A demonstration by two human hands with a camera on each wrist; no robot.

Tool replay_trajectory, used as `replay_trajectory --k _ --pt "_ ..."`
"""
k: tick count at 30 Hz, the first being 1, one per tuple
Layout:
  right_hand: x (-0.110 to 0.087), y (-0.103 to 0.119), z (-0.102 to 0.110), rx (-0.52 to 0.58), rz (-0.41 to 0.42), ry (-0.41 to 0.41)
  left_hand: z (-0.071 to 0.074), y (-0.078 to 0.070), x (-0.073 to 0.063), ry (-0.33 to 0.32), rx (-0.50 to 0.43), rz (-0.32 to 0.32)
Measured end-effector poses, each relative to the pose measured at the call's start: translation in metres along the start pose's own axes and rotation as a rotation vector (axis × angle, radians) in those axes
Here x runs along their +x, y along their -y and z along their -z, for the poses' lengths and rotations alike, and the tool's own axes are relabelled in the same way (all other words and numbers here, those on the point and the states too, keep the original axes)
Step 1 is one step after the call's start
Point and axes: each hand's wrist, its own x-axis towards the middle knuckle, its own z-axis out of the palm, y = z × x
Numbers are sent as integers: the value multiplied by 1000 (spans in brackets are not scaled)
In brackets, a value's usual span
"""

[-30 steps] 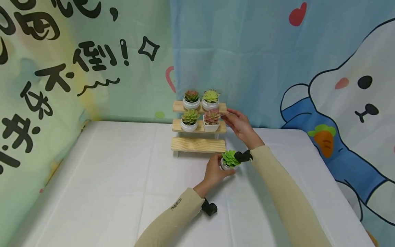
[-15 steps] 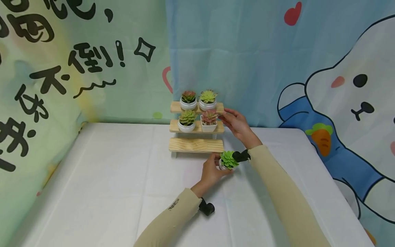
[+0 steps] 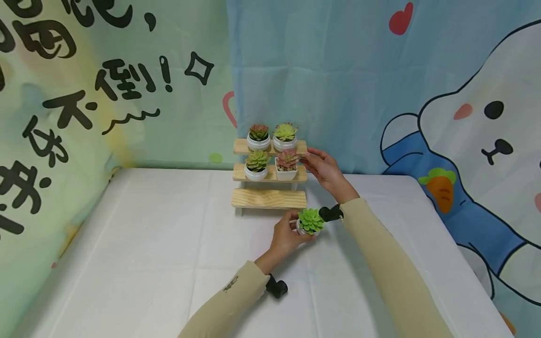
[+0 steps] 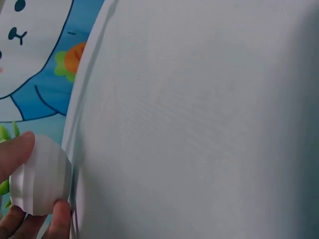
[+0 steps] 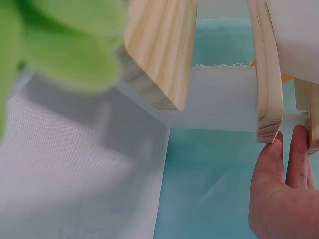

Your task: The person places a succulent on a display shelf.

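Observation:
My left hand (image 3: 284, 240) holds a bright green succulent (image 3: 311, 220) in a small white pot (image 4: 42, 177), off the lower right corner of the wooden tiered plant stand (image 3: 268, 199). In the left wrist view, thumb and fingers grip the ribbed pot from both sides. My right hand (image 3: 328, 174) touches the stand's right end. The right wrist view has its thumb (image 5: 269, 159) against one plank's end and a straight finger (image 5: 298, 154) near another plank. Two succulents (image 3: 258, 136) stand on the top tier. The middle tier bears a green one (image 3: 257, 162) and a pinkish one (image 3: 286, 162).
A white cloth covers the table (image 3: 160, 234). Behind it hang printed backdrops, with a cartoon animal (image 3: 465, 126) at the right. The stand is close to the table's back edge. Black wrist cameras (image 3: 276, 287) sit on both wrists.
My left hand has shifted slightly left and toward me with the potted succulent, and the plant now tilts a bit differently. The right hand stays at the stand's end. The head view shifted slightly.

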Motion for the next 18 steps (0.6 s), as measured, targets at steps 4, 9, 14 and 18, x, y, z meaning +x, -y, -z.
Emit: replay_trajectory --k 4,9,14,18 --pt "0 0 0 -1 -2 -3 5 -1 -2 5 -8 11" --pt "1 0 -2 -3 -3 0 16 -6 -4 31 -56 29" --pt "1 2 -2 4 2 13 29 -10 -5 29 -87 46" --pt "-1 3 -2 1 -8 16 39 -12 -7 15 -62 36"
